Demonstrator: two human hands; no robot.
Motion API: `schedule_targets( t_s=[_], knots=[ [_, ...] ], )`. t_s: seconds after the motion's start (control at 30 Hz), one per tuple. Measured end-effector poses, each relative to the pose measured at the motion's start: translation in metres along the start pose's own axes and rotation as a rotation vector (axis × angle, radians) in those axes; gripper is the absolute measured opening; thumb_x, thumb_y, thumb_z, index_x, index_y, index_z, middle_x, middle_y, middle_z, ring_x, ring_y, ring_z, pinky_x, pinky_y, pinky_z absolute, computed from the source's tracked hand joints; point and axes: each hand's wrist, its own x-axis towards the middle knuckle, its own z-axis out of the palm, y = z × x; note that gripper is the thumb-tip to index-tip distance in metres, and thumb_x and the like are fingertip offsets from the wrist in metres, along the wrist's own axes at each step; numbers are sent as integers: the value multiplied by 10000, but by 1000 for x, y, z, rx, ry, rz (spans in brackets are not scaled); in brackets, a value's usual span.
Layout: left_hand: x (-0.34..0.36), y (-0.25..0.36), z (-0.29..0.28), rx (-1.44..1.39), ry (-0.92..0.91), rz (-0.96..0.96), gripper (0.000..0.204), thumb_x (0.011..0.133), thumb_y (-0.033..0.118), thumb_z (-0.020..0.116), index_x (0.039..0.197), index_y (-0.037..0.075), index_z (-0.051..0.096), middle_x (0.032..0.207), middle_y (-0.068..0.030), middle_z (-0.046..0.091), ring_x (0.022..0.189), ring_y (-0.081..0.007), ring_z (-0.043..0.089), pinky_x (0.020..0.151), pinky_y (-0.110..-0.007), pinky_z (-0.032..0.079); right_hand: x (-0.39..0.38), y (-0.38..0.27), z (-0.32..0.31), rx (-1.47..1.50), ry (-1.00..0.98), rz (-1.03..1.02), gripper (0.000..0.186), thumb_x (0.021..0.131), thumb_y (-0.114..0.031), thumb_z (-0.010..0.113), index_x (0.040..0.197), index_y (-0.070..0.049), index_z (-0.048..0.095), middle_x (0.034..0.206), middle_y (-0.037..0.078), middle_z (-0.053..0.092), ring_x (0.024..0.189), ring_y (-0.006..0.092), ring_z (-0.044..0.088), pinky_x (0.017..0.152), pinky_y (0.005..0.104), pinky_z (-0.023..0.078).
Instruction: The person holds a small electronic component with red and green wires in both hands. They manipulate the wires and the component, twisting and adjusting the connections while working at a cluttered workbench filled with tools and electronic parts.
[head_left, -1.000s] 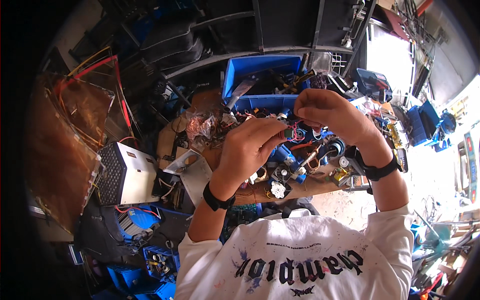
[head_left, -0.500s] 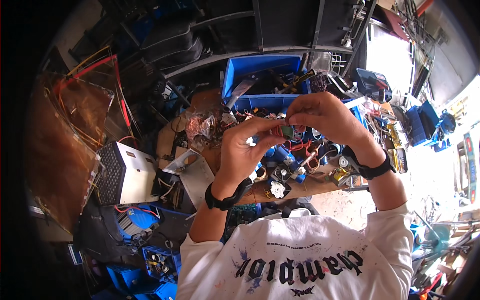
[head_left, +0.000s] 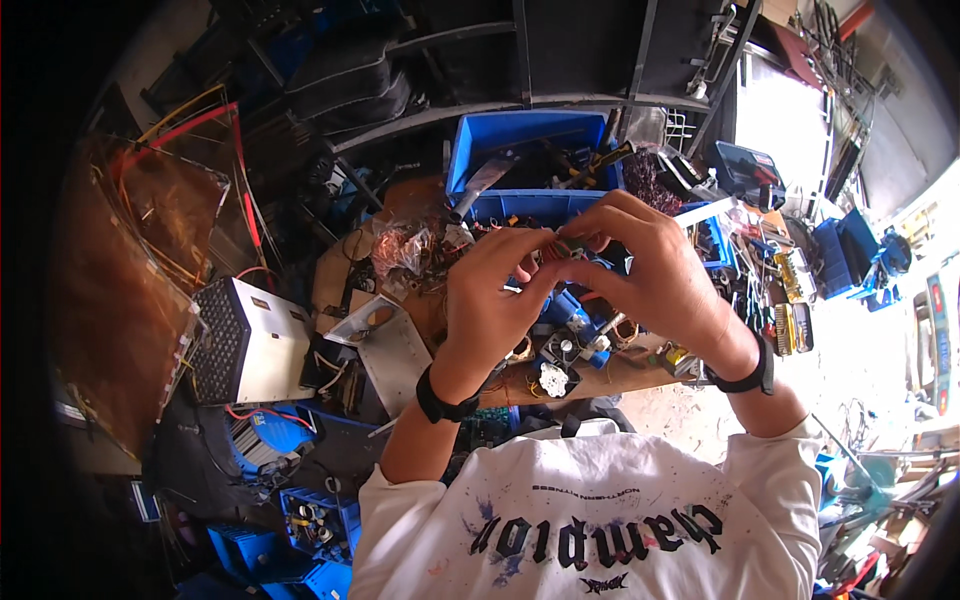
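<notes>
Over the cluttered bench, a small green ring-like part (head_left: 572, 243) with reddish wire is held up between my fingers. My left hand (head_left: 497, 297) is closed, its thumb and fingertips pinched at the part's left side. Closed too, my right hand (head_left: 655, 262) grips the part from the right, its thumb under it and fingers curled over the top. The fingers cover most of the part, so its full shape is hidden. Just below both hands lie a blue cylindrical part (head_left: 570, 315) and a white round fitting (head_left: 553, 379).
A blue bin (head_left: 468, 150) of tools stands behind my hands. A clear bag of reddish wire (head_left: 400, 248) lies to the left, near a white metal box (head_left: 265, 340). Screwdriver bits in a yellow case (head_left: 793, 275) sit at the right of the wooden bench (head_left: 640, 378).
My right hand has come down and turned, now wrapping the green part from the right. My left hand has shifted slightly, and the part is now more covered.
</notes>
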Motion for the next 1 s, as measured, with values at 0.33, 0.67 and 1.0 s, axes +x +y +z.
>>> schedule_targets(
  t_s=[0.33,0.67,1.0],
  knots=[
    [5,5,-3,122,-66,111,266,727,27,788,978,39,701,931,-80,682,780,-183,624,599,-264,485,7,-2,-25,79,-193,369,192,885,-166,615,984,-7,657,917,150,620,875,278,632,782,373,494],
    [10,7,-8,92,-154,144,274,766,3,735,1031,17,667,959,-102,654,795,-212,623,636,-288,501,20,12,-37,318,-342,447,278,938,-241,611,972,33,644,835,70,653,790,118,613,757,271,494],
    [17,8,-6,175,-107,159,231,796,8,705,1020,34,653,959,-104,645,798,-238,624,618,-303,491,24,25,-31,511,-203,418,256,948,-239,599,932,14,631,704,17,597,661,84,580,600,250,484]
  ],
)
